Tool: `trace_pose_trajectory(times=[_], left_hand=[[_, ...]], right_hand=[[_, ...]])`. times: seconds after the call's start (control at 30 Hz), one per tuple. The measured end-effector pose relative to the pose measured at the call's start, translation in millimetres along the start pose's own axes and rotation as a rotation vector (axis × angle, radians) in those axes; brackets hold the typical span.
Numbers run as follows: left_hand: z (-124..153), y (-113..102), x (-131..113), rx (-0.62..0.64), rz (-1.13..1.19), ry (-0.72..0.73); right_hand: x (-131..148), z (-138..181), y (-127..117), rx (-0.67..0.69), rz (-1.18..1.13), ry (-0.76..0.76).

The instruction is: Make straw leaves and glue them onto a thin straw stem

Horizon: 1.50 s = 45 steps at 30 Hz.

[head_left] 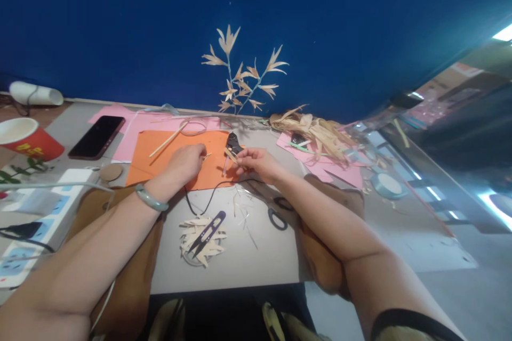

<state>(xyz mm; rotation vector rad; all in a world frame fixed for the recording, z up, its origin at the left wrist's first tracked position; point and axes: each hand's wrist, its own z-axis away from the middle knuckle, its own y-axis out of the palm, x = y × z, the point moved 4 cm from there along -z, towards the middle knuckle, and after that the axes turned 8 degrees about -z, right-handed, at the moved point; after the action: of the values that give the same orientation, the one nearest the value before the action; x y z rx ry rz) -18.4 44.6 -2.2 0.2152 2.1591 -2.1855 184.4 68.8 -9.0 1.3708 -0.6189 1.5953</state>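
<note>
My left hand (187, 163), closed in a pinch over an orange paper sheet (141, 159), holds a small pale husk piece (207, 156). Opposite it, my right hand (259, 164) pinches a narrow tan husk strip (230, 155) between thumb and fingers. Just behind that strip lies a black tool (233, 141) that looks like a glue gun, partly hidden. Closer to me, purple thread snips (214, 226) rest on a pile of cut pale husk pieces (216, 250). Black-handled scissors (278, 219) lie below my right forearm.
A branch with pale husk flowers (228, 41) stands against the blue wall. Dried husks (316, 133) are heaped at back right, near a tape roll (387, 184). On the left are a phone (97, 137), a red paper cup (38, 141) and a power strip (60, 205).
</note>
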Motion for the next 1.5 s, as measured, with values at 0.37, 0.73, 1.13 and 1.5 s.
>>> trace_pose_trajectory(times=[0.37, 0.73, 1.13, 1.5], left_hand=[[3.6, -12.6, -7.0, -0.104, 0.442, 0.028], [7.0, -2.6, -10.1, 0.127, 0.9, -0.076], [4.1, 3.7, -1.9, 0.211, 0.738, -0.041], [-1.1, 8.3, 1.3, 0.172, 0.678, 0.018]], right_hand=[[-0.5, 3.5, 4.9, 0.0, -0.014, 0.013], [3.0, 8.4, 13.5, 0.135, 0.162, -0.071], [7.1, 31.0, 31.0, 0.68, 1.087, -0.337], [11.9, 22.6, 21.2, 0.526, 0.806, -0.247]])
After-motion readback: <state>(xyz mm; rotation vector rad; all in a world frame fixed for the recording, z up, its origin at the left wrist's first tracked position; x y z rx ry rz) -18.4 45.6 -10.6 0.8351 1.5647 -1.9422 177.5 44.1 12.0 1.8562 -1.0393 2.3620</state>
